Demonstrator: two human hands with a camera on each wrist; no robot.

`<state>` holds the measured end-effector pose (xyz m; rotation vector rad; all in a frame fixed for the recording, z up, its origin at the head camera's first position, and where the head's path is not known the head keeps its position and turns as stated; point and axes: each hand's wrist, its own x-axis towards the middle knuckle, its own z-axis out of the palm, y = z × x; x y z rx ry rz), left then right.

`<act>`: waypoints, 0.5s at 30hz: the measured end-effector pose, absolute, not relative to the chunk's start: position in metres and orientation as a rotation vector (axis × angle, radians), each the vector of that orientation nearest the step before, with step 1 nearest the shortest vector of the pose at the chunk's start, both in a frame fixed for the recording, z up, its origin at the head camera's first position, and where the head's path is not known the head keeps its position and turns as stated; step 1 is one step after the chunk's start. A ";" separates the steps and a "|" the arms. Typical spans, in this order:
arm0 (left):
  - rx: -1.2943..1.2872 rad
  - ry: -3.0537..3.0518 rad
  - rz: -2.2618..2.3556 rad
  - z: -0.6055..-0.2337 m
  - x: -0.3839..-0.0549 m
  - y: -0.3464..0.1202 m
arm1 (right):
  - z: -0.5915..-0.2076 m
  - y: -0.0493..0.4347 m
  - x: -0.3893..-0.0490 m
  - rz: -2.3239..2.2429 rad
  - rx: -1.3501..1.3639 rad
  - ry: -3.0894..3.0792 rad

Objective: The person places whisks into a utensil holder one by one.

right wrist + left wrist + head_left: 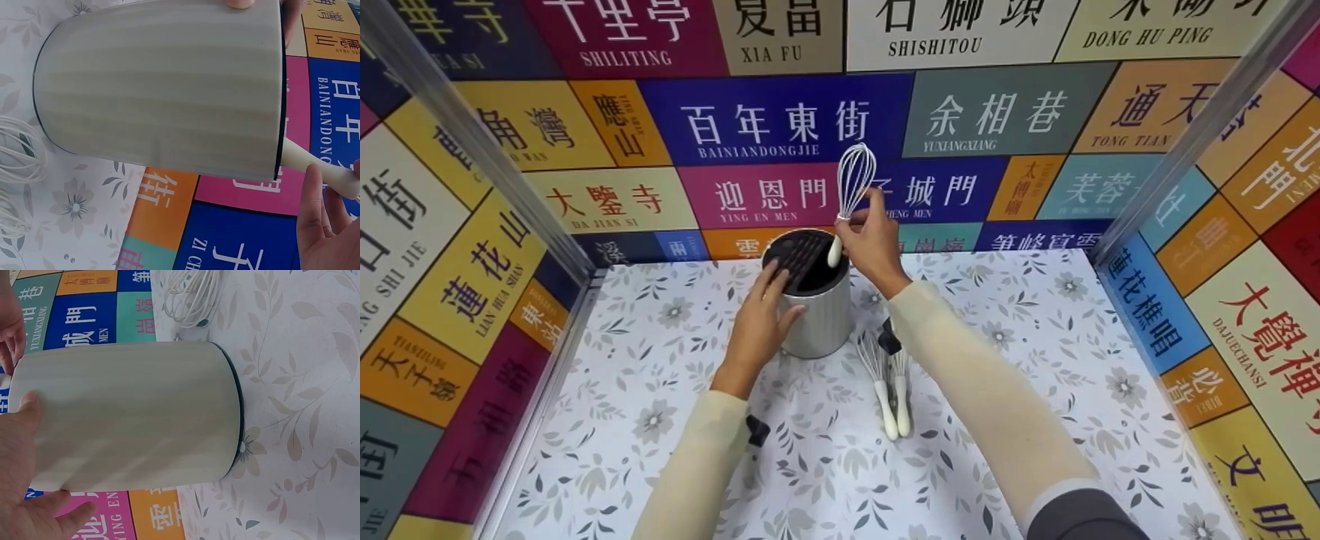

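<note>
My right hand pinches a whisk near the top of its cream handle, wire loops pointing up. The lower end of that handle dips past the rim of a pale ribbed utensil holder. Inside the holder's mouth, a dark slotted insert covers the left part, beside a dark opening. My left hand touches the holder's left side near the rim, its thumb against the wall and other fingers extended. Two more whisks, one beside another, lie on the table right of the holder.
A white cloth with grey flowers and leaves covers the table. Behind it stands a wall of coloured panels with lettering, and similar panels rise at both sides. Metal posts stand at the corners.
</note>
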<state>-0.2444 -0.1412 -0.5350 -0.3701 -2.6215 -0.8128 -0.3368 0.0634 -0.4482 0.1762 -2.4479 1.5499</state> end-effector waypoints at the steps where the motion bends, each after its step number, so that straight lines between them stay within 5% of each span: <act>1: -0.372 -2.619 -0.812 -0.535 -0.244 -0.141 | -0.449 0.063 -0.337 1.567 0.165 -2.442; 15: -0.363 -2.622 -0.816 -0.536 -0.245 -0.141 | -0.458 0.060 -0.340 1.478 0.136 -2.496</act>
